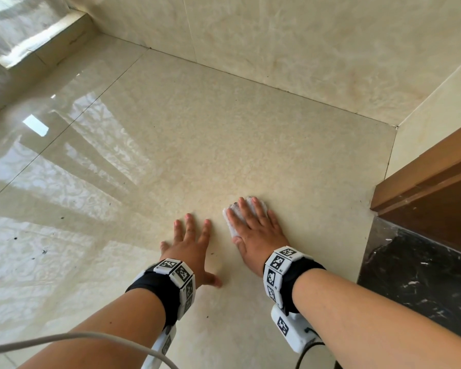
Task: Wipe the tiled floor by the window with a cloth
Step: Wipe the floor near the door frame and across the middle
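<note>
On the pale tiled floor (pixel 171 145), close to a corner of the room, we press our right hand (pixel 256 235) flat onto a small white cloth (pixel 232 229). Its fingers (pixel 244 211) are straight and spread, not curled round the fabric, which peeks out only past the fingertips and beside the thumb. Our left hand (pixel 190 251) lies just beside it, palm down on bare tile, splayed and holding nothing. Both wrists wear black bands (pixel 155 291) ringed with white blocks printed in black-and-white marker squares (pixel 278 262), and a grey cable (pixel 64 338) crosses in front of the left forearm. Bright glare gleams on the tiles to the left, where a few dark specks (pixel 44 252) dot the floor. To the right stand a brown wooden frame (pixel 437 177) and, below it, a dark marbled slab (pixel 423 275) — both apart from the cloth. A cream tiled wall (pixel 277 35) closes the scene beyond.
</note>
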The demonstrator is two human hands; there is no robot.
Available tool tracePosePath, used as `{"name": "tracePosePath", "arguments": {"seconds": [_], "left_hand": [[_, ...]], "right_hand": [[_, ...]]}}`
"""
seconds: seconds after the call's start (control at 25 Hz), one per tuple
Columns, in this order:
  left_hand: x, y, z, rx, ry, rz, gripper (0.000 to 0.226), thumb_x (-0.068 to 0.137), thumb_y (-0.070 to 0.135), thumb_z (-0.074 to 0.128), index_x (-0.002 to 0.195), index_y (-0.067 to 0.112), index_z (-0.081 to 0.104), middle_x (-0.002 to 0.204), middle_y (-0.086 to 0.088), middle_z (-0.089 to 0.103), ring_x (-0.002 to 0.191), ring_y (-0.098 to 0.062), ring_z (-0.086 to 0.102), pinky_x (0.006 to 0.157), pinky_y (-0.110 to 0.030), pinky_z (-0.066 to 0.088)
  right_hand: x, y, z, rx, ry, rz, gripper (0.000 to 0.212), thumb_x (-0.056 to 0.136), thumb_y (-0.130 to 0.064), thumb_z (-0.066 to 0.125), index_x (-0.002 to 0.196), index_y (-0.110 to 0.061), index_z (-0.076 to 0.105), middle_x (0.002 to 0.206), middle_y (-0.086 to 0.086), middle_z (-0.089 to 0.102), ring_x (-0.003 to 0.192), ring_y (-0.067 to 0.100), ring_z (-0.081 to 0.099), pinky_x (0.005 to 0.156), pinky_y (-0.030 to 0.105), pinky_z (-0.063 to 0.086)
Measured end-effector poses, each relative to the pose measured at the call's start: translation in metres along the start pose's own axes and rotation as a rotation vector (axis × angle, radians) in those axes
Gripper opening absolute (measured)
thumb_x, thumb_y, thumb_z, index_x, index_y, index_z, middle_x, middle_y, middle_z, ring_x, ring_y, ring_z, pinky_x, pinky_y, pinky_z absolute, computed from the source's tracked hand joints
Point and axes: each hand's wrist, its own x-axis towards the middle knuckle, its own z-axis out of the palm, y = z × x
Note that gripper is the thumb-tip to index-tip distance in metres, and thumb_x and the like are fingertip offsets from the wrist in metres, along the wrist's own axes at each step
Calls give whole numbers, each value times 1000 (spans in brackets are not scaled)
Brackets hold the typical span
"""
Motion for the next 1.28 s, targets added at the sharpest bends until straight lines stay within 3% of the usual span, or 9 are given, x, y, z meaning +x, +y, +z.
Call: {"name": "tracePosePath", "arguments": {"seconds": [0.68, 0.92, 1.04, 1.28], "left_hand": [[-4, -27, 3, -19, -18, -30, 142, 64, 68, 76, 146, 28, -32, 152, -11, -40, 144, -37, -27, 116, -62, 16], [0, -31, 2, -23, -23, -23, 142, 65, 67, 77, 145, 28, -34, 151, -10, -42, 143, -36, -28, 117, -62, 14], [3, -31, -1, -5, -18, -20, 141, 65, 68, 75, 145, 27, -34, 151, -10, -42, 143, -36, -29, 117, -62, 13], [3, -26, 5, 65, 42, 31, 133, 68, 79, 63, 148, 26, -30, 153, -8, -40, 145, -33, -28, 119, -56, 11]], "right_hand": [[-1, 109, -22, 162, 131, 655, 61, 103, -43, 26, 153, -38, -8, 160, -4, -22, 147, 24, -20, 119, 46, -2], [5, 106, -25, 189, 107, 730, 60, 103, -42, 26, 154, -37, -5, 161, -3, -20, 147, 26, -21, 119, 47, -1], [10, 93, -25, 184, 66, 701, 61, 103, -41, 24, 154, -36, -10, 160, -3, -24, 146, 27, -22, 120, 49, -1], [6, 24, -4, 79, 22, 284, 62, 102, -41, 23, 151, -39, -16, 158, -5, -28, 145, 26, -25, 118, 47, -2]]}}
